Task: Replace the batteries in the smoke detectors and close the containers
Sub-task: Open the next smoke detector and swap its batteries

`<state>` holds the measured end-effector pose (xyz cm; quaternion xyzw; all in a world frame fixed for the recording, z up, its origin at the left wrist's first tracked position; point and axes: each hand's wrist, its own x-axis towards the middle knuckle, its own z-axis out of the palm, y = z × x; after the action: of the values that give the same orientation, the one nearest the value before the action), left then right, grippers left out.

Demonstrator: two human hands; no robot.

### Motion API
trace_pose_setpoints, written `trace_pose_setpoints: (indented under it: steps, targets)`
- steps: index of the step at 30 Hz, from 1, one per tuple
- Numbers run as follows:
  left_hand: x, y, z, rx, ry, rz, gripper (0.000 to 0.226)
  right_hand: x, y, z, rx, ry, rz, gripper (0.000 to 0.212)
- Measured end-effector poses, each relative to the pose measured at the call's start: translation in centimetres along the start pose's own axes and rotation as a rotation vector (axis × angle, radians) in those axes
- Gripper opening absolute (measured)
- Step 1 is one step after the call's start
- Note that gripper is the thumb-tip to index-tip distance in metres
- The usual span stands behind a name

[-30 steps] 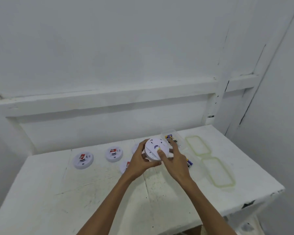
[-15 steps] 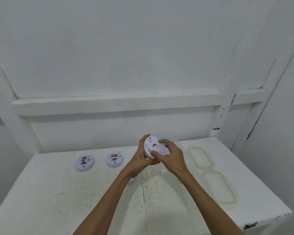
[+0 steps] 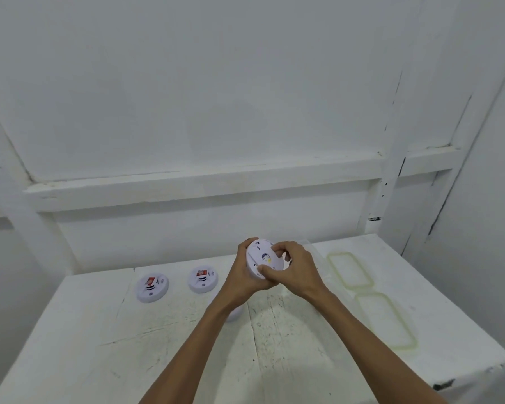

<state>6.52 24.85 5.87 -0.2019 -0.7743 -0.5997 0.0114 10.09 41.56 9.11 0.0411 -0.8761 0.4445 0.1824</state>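
Holding smoke detector [image 3: 264, 258] raised, both hands clamped on it

Worktop [image 3: 99, 345]: near lid [image 3: 387, 320], far lid [image 3: 350, 269] at right; left detector [image 3: 152, 288], middle detector [image 3: 202, 280] at left. Left hand [image 3: 242, 281] grips the raised unit's rim, right hand [image 3: 296, 268] pinches its face edge.

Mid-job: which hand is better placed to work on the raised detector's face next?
Right, probably. The left hand cups the smoke detector from behind, steadying it, while the right hand has its fingers and thumb on the face turned toward the camera.
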Motion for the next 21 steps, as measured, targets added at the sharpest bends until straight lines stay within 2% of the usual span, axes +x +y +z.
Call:
trace_pose_setpoints:
  steps: [12,21]
  targets:
    - [-0.5,0.8,-1.3,-0.022,-0.062,-0.002,0.095,1.0,-0.2,-0.3,-0.088,-0.075,-0.156,0.054]
    - [-0.3,0.4,-1.8,-0.120,-0.022,-0.054,0.092,1.0,-0.1,0.3,0.079,0.041,-0.106,0.047]
